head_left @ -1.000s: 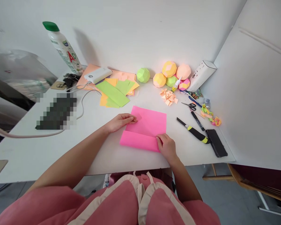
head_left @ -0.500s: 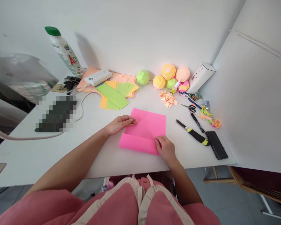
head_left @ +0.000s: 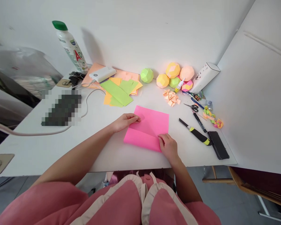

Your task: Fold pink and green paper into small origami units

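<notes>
A pink sheet of paper [head_left: 151, 125] lies on the white table [head_left: 112, 150] in front of me, its near edge folded up into a flap. My left hand [head_left: 125, 121] rests on the sheet's left edge, fingers curled and pressing down where the flap ends. My right hand [head_left: 167, 145] presses its fingertips on the right end of the folded flap. Both hands hold the paper flat against the table.
Green and orange paper strips [head_left: 118, 90] lie behind the sheet, with a white power bank [head_left: 102, 74] and a bottle [head_left: 70, 47]. Paper balls [head_left: 173, 75], scissors [head_left: 192, 107], a utility knife [head_left: 196, 132], a pen [head_left: 199, 122] and a black case [head_left: 218, 145] sit to the right.
The view shifted slightly. Both hands stay on the pink sheet, and the folded flap now lies flatter against it.
</notes>
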A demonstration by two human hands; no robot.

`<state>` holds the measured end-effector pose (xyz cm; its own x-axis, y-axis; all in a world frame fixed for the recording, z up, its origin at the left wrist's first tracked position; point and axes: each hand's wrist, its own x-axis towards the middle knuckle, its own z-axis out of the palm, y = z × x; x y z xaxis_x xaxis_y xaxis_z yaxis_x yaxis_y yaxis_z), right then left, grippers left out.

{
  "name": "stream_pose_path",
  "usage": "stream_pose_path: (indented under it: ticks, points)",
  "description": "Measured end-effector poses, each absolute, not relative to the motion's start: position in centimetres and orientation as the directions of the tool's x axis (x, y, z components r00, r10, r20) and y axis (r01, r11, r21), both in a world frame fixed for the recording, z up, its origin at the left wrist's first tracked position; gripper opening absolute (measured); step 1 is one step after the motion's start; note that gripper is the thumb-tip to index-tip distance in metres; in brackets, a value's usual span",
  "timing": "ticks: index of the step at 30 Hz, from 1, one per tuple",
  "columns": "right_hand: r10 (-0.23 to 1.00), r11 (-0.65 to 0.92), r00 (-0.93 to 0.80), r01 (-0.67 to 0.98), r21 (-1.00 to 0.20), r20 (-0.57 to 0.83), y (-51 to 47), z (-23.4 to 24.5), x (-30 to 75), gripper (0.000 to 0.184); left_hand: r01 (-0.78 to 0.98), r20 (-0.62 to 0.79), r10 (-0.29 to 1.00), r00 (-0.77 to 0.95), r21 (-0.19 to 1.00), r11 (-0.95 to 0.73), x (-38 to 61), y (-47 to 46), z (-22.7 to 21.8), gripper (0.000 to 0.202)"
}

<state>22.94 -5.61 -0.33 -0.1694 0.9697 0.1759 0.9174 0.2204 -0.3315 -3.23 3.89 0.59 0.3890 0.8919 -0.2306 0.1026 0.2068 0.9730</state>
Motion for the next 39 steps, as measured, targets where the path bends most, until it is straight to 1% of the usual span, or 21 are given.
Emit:
stream_pose_path:
  ticks: [5, 8, 10, 11, 15, 17, 19, 21, 22, 24, 25, 26, 28, 30, 33, 36, 39]
  points:
    - [0.971, 0.22, -0.176, 0.92, -0.323, 0.162, -5.4, -0.2, 23.0, 0.025, 0.157, -0.199, 0.864, 0.462, 0.978, 0.141, -2.7, 3.0, 1.4, 0.053]
    - [0.966, 0.254, -0.222, 0.902, -0.349, 0.13, -4.7, 0.2, 23.6, 0.026, 0.179, -0.102, 0.889, 0.446, 0.984, 0.024, -2.3, 2.7, 1.0, 0.053]
    - [0.961, 0.278, -0.262, 0.896, -0.347, 0.093, -4.0, 0.7, 24.1, 0.026, 0.157, -0.042, 0.889, 0.456, 0.987, -0.034, -2.2, 2.6, 0.7, 0.052]
    - [0.957, 0.287, -0.283, 0.902, -0.323, 0.058, -3.6, 1.0, 24.3, 0.027, 0.143, -0.026, 0.886, 0.463, 0.989, -0.046, -2.2, 2.6, 0.6, 0.052]
    - [0.93, 0.318, -0.341, 0.934, -0.161, -0.138, -2.2, 2.3, 24.4, 0.031, 0.123, 0.009, 0.89, 0.456, 0.99, -0.073, -2.3, 2.7, 0.3, 0.047]
    - [0.919, 0.324, -0.341, 0.939, -0.112, -0.198, -1.7, 2.8, 23.9, 0.032, 0.134, 0.037, 0.88, 0.473, 0.984, -0.114, -2.3, 2.8, 0.3, 0.044]
    - [0.916, 0.318, -0.326, 0.945, -0.072, -0.233, -1.3, 3.1, 23.2, 0.033, 0.176, 0.088, 0.865, 0.495, 0.964, -0.199, -2.3, 2.9, 0.4, 0.042]
    - [0.919, 0.307, -0.304, 0.951, -0.028, -0.252, -1.1, 3.2, 22.5, 0.034, 0.271, 0.184, 0.855, 0.485, 0.897, -0.348, -2.1, 2.6, 0.6, 0.036]
    - [0.922, 0.301, -0.294, 0.953, -0.011, -0.252, -1.1, 3.2, 22.3, 0.035, 0.336, 0.253, 0.844, 0.473, 0.834, -0.438, -1.9, 2.3, 0.8, 0.033]
    - [0.929, 0.291, -0.281, 0.957, 0.007, -0.241, -1.2, 3.1, 22.0, 0.036, 0.463, 0.404, 0.789, 0.462, 0.649, -0.603, -1.3, 1.2, 1.2, 0.026]
    - [0.932, 0.287, -0.278, 0.958, 0.008, -0.232, -1.3, 3.0, 21.9, 0.036, 0.506, 0.461, 0.742, 0.486, 0.544, -0.669, -0.9, 0.4, 1.4, 0.023]
    - [0.934, 0.286, -0.277, 0.958, 0.004, -0.223, -1.4, 2.9, 22.0, 0.035, 0.533, 0.498, 0.693, 0.521, 0.445, -0.72, -0.4, -0.5, 1.6, 0.021]
    - [0.937, 0.286, -0.283, 0.958, -0.017, -0.204, -1.6, 2.8, 22.3, 0.033, 0.532, 0.539, 0.594, 0.597, 0.289, -0.796, 0.7, -2.4, 1.8, 0.02]
    - [0.938, 0.289, -0.294, 0.956, -0.049, -0.185, -1.6, 2.6, 22.6, 0.03, 0.475, 0.512, 0.497, 0.701, 0.185, -0.86, 1.8, -4.1, 1.6, 0.024]
    - [0.938, 0.294, -0.306, 0.951, -0.096, -0.161, -1.4, 2.4, 23.1, 0.028, 0.47, 0.418, 0.456, 0.785, 0.077, -0.879, 2.9, -5.4, 0.5, 0.037]
    - [0.94, 0.291, -0.308, 0.948, -0.126, -0.144, -1.2, 2.3, 23.2, 0.027, 0.487, 0.347, 0.472, 0.811, 0.048, -0.872, 3.1, -5.4, -0.6, 0.042]
    - [0.942, 0.289, -0.309, 0.946, -0.148, -0.134, -1.2, 2.3, 23.3, 0.028, 0.496, 0.332, 0.477, 0.814, 0.029, -0.868, 3.0, -5.1, -1.2, 0.041]
